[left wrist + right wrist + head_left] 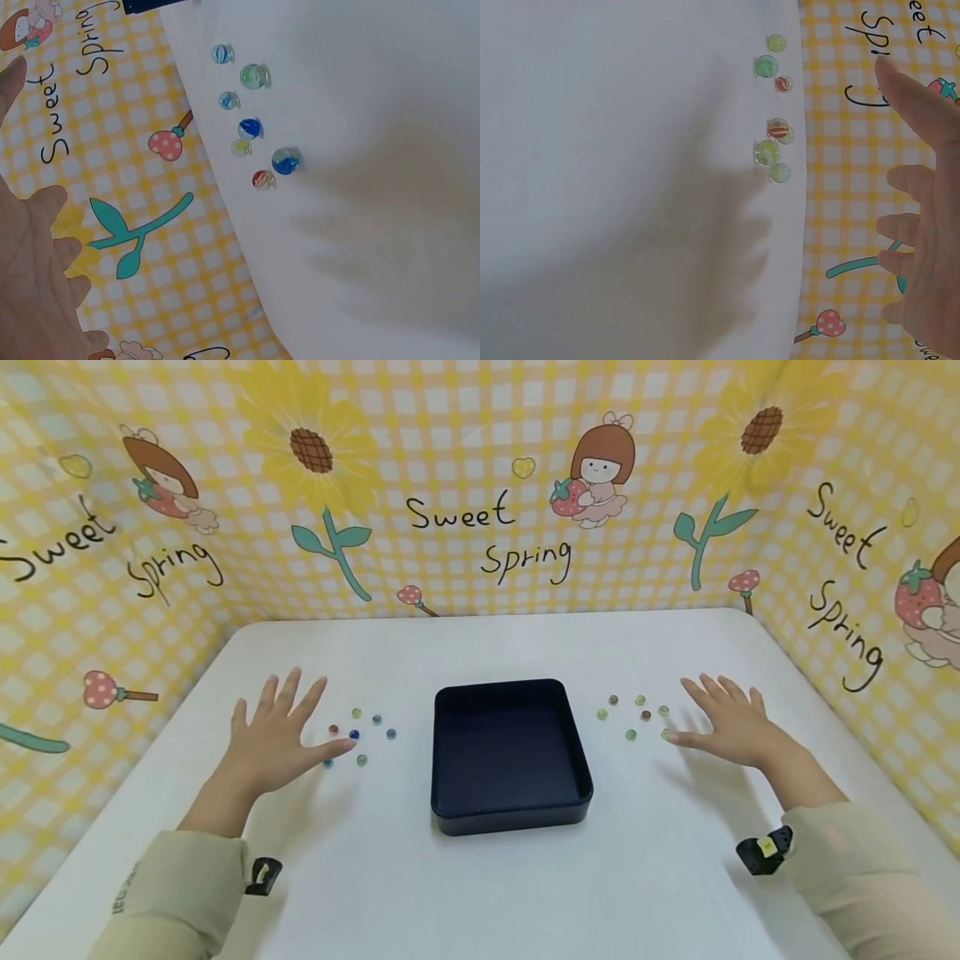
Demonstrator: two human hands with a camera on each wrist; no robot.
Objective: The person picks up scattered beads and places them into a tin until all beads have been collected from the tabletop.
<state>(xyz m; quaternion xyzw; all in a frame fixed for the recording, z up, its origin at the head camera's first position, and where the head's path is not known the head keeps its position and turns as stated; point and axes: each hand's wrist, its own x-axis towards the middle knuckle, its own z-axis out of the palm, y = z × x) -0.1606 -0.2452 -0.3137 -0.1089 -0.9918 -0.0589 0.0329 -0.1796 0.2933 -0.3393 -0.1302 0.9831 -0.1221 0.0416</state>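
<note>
My left hand (273, 743) hovers over the left of the table with fingers spread and nothing in it. Its thumb overlaps a loose group of small glass marbles in the head view, among them a dark blue marble (250, 128), a green marble (255, 76) and a red one (262, 179). On the other side my right hand (731, 727) is held likewise, fingers spread and palm bare. Close to its thumb tip lies a second group, with a green marble (766, 66) and a red-striped marble (778, 129). Between the groups stands an empty dark square tray (444, 760).
The white table (510, 893) is walled on three sides by yellow checked cloth (465, 435) printed with flowers and lettering. Black wrist devices sit at the left cuff (264, 876) and the right cuff (763, 852).
</note>
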